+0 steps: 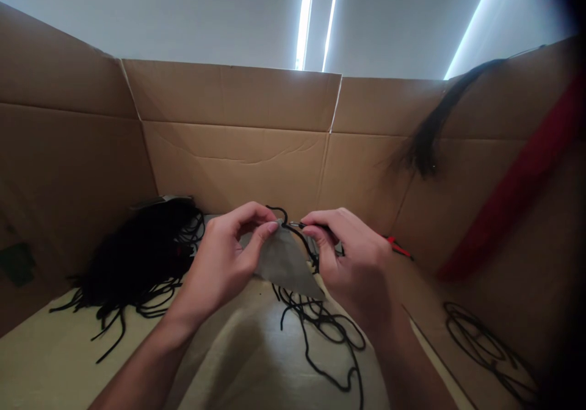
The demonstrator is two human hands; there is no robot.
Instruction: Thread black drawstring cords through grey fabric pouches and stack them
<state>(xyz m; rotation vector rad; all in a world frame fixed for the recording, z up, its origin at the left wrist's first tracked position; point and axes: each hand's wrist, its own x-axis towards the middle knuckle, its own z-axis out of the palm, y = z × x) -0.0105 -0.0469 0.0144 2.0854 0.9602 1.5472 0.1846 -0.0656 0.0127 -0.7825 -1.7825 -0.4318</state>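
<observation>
Bare forearms reach into a cardboard box, a black cord heap left of the grip, as the left hand pinches a grey fabric piece and the right hand clamps a black cord end against its edge.

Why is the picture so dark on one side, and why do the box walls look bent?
In the head view, the right edge fades to black, the cardboard box wall looks stretched and tilted toward the sides as through a wide lens, the ceiling lights glare white, and a soft shadow lies on the pale sheet below the left hand.
</observation>
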